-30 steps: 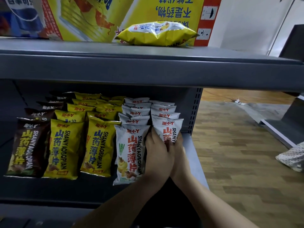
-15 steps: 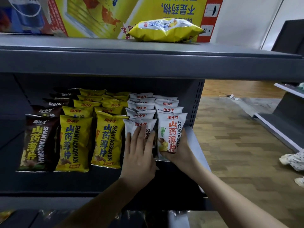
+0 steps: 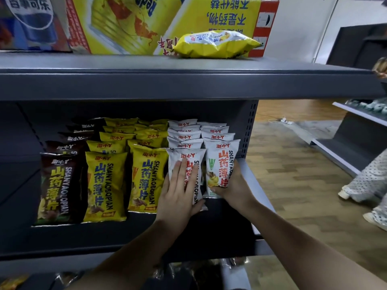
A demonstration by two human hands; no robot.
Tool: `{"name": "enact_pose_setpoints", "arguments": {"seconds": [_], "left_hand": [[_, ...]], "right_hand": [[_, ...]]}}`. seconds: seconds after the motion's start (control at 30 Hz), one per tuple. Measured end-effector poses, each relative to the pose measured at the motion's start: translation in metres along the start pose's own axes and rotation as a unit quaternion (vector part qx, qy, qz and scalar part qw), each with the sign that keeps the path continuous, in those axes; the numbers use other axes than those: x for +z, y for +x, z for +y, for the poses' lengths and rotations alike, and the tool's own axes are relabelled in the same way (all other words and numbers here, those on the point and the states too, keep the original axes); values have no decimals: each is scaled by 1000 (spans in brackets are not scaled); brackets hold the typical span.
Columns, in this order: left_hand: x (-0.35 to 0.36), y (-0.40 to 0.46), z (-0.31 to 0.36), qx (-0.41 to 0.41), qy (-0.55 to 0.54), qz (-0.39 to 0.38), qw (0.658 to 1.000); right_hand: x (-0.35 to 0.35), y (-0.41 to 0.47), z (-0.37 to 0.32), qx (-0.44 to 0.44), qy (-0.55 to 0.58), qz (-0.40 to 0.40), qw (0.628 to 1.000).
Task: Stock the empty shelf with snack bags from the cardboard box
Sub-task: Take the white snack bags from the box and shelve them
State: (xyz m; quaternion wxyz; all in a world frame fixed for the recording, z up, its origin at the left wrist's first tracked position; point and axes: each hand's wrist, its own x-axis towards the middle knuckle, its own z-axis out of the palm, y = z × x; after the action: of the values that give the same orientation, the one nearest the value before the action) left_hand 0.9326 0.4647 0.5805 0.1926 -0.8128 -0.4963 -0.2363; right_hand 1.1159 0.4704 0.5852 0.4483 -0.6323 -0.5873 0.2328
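Note:
On the dark grey middle shelf [image 3: 209, 233] stand rows of snack bags: brown bags [image 3: 57, 189] at left, yellow bags [image 3: 104, 185] in two rows, white bags [image 3: 184, 136] in two rows at right. My left hand [image 3: 180, 191] lies flat, fingers spread, against the front white bag [image 3: 198, 162] of the left white row. My right hand [image 3: 232, 187] grips the bottom of the front white bag [image 3: 222, 164] of the rightmost row, holding it upright. A yellow cardboard box [image 3: 157, 21] sits on the top shelf behind a loose yellow bag [image 3: 215, 45].
The top shelf edge [image 3: 188, 82] overhangs the bags. A perforated upright [image 3: 250, 126] ends the shelf at right. Wooden floor [image 3: 293, 185] lies beyond, with another shelf unit [image 3: 356, 135] and a person's dotted trouser legs and shoes [image 3: 368, 185] at far right.
My hands have separated: the left one flattened onto the left white bag, and the right one stood the rightmost white bag upright. The view shifted closer and slightly lower.

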Motion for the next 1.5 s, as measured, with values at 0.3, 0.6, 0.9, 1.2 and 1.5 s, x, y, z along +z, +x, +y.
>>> {"name": "enact_pose_setpoints", "arguments": {"seconds": [0.3,0.6,0.9,1.2,1.5], "left_hand": [[-16,3,6,-7,14,-4,1000],[-35,-18,13,78,-83,45,992],[-54,-42,45,125,-118,26,985],[-62,-94,91,174,-174,-7,969],[-20,-156,105,134,-194,-171,957]], "right_hand": [[3,-9,-21,88,-105,23,990],[-8,-52,-47,54,-211,104,970],[-33,-99,-40,10,-207,98,973],[-56,-167,-27,32,-193,71,978],[-36,-227,28,75,-228,-103,965]]}}
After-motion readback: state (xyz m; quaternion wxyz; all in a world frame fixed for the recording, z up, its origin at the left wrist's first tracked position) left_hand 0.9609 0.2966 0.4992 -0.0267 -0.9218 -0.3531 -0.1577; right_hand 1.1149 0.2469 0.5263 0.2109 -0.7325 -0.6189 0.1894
